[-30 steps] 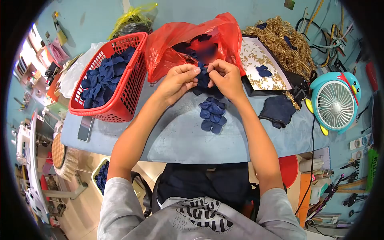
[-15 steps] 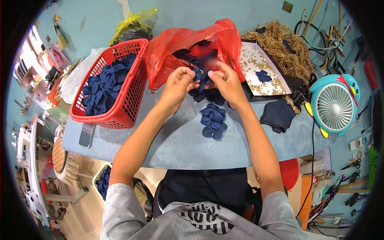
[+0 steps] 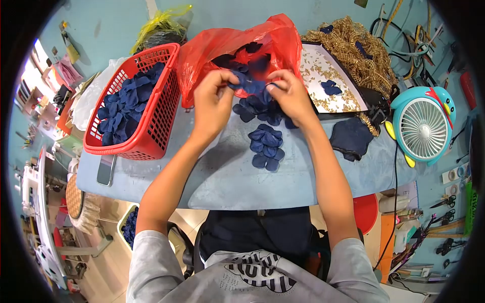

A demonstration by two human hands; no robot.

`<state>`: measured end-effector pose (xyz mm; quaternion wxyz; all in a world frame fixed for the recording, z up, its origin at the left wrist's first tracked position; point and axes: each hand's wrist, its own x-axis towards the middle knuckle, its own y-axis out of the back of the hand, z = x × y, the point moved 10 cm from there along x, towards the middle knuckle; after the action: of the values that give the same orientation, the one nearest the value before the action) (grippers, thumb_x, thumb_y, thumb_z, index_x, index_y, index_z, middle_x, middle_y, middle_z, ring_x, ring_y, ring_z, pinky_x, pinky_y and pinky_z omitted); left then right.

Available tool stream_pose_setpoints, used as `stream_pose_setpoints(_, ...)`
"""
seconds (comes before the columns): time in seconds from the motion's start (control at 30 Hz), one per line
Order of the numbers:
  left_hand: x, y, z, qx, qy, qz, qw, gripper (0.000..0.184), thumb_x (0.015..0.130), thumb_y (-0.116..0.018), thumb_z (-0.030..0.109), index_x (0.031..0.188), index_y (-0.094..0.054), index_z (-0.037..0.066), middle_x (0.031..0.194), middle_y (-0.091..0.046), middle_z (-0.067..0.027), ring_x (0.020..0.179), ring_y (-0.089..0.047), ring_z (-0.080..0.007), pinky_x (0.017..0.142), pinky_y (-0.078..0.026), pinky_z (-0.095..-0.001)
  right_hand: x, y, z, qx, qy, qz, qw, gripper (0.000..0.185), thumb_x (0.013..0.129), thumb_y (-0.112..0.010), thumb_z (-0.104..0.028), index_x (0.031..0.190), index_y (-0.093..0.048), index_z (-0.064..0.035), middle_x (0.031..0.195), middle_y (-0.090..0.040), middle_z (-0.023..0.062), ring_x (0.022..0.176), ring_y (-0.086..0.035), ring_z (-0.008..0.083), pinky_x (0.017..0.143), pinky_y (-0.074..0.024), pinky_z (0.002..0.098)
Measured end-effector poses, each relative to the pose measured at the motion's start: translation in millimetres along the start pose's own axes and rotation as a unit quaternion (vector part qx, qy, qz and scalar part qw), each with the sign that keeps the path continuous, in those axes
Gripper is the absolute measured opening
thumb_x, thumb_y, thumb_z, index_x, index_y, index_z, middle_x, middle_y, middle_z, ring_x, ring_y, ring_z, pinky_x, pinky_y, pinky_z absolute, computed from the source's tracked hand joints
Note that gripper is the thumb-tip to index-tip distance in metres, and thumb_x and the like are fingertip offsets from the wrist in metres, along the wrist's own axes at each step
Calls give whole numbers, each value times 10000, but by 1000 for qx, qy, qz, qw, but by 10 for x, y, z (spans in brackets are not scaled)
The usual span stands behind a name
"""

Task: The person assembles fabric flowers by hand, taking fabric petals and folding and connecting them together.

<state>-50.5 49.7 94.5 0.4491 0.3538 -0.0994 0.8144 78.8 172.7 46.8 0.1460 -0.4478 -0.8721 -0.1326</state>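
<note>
A dark blue fabric flower [image 3: 249, 86] is stretched between my two hands, in front of the bag's mouth. My left hand [image 3: 213, 103] pinches its left side with thumb and fingers. On the other side my right hand [image 3: 294, 100] is closed on its right edge. Just below lie more blue fabric flowers [image 3: 256, 108], partly behind my right hand. A small stack of blue fabric flowers [image 3: 266, 145] rests nearer to me on the grey-blue table [image 3: 222, 177]. Behind my hands the red plastic bag [image 3: 199, 55] gapes, with dark blue pieces inside.
At left stands a red basket [image 3: 160, 121] of blue fabric flowers, beside a phone [image 3: 105, 170]. To the right are a tray [image 3: 348, 96] with small gold pieces, a gold trim heap [image 3: 348, 48], a dark blue cloth piece [image 3: 350, 141] and a penguin-shaped fan [image 3: 423, 126].
My hands have drawn slightly apart, and the fabric flower between them is spread wider. The whole view has shifted a little.
</note>
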Motion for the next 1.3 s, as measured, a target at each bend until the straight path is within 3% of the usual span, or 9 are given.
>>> stream_pose_setpoints(0.07, 42, 178, 335, 1, -67, 56, 996, 99, 776, -513, -77, 826, -549, 1, 793, -527, -7, 669, -480, -59, 591, -386, -184, 20, 162, 38, 25, -26, 20, 999, 204, 807, -538, 8, 1002, -480, -5, 864, -620, 94, 749, -578, 120, 679, -455, 234)
stream_pose_setpoints(0.23, -109, 582, 616, -31, 0, 145, 989, 114, 833, -534, 0, 946, -521, 8, 798, -516, 12, 681, -465, -25, 601, -378, -156, -29, -18, -15, 202, -89, -54, 974, 300, 798, -565, 2, 1073, -444, 15, 879, -604, 99, 760, -594, 142, 648, -532, 276)
stream_pose_setpoints(0.57, -550, 1877, 1399, 151, -12, 288, 946, 165, 771, -613, 5, 930, -604, -40, 747, -558, 25, 633, -481, -20, 588, -401, -151, -85, -275, -157, 102, -33, -119, 987, 184, 739, -611, 39, 853, -471, 3, 794, -624, 106, 729, -618, 149, 646, -526, 255)
stream_pose_setpoints(0.73, -354, 2409, 1100, 269, 11, 246, 931, 247, 791, -635, 242, 740, -650, 1, 560, -445, 72, 508, -317, -31, 451, -204, -222, -127, -223, -433, -106, 146, -33, 983, 138, 705, -611, 20, 833, -561, 25, 737, -626, 134, 695, -630, 179, 657, -477, 291)
stream_pose_setpoints(0.93, -173, 2274, 1145, 465, 65, 226, 853, 250, 735, -684, 259, 739, -665, 9, 534, -535, 13, 487, -433, -51, 465, -338, -232, -138, -165, -480, -160, 189, -8, 969, 137, 757, -578, -94, 837, -621, 8, 717, -613, 166, 687, -612, 294, 632, -463, 322)
stream_pose_setpoints(1.1, 40, 2241, 879, 568, 40, 120, 813, 328, 720, -679, 306, 652, -637, -12, 439, -482, -29, 415, -423, -132, 439, -342, -275, -184, -175, -631, -172, 218, -4, 961, 153, 774, -566, -103, 868, -619, 7, 711, -610, 161, 640, -615, 254, 595, -454, 315)
stream_pose_setpoints(1.13, 50, 2294, 761, 583, 111, 98, 799, 382, 721, -673, 351, 727, -621, -28, 557, -544, -92, 497, -499, -208, 500, -396, -299, -189, -168, -653, -157, 211, -6, 965, 155, 776, -568, -106, 869, -619, 8, 704, -610, 156, 634, -616, 236, 591, -454, 311)
stream_pose_setpoints(1.23, -53, 2011, 1315, 591, -149, 237, 757, 428, 746, -651, 366, 880, -593, -36, 786, -597, -151, 683, -564, -266, 619, -440, -325, -160, -169, -626, -103, 182, -19, 978, 159, 784, -571, -113, 872, -618, 11, 690, -614, 134, 618, -615, 181, 579, -459, 289)
stream_pose_setpoints(1.3, -215, 1700, 1679, 578, -225, 282, 732, 301, 774, -644, 184, 975, -562, -23, 920, -583, -162, 818, -557, -305, 728, -430, -369, -150, -200, -599, -34, 161, -34, 986, 164, 806, -567, -121, 872, -614, 22, 680, -621, 88, 607, -607, 121, 564, -470, 253)
